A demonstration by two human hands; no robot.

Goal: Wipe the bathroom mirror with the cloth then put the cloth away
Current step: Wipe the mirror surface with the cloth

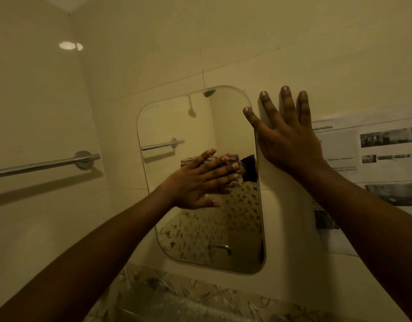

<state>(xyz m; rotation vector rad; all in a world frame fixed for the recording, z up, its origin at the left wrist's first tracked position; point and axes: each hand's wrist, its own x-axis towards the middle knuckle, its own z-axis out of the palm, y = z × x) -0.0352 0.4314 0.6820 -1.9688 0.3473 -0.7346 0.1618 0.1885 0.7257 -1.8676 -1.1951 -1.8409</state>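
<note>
Cloth lying mid-mirror under the left palm

Pressure alone is holding the small pinkish patterned cloth [234, 157] against the frameless, round-cornered rectangular wall mirror [177, 122]. The left hand [200, 180] is lying flat over it, fingers nearly straight and close together, thumb stretching out below, nothing pinched. The cloth is sitting about halfway up the glass, toward the right edge. The mirror's long axis is running up and down, so most of the glass is lying above and below this hand, and the next strokes are probably going to follow that axis. The right hand [291, 140] is resting on the cream wall tile [270, 73] just beside the mirror's upper right edge, fingers spread wide, holding nothing.
</note>
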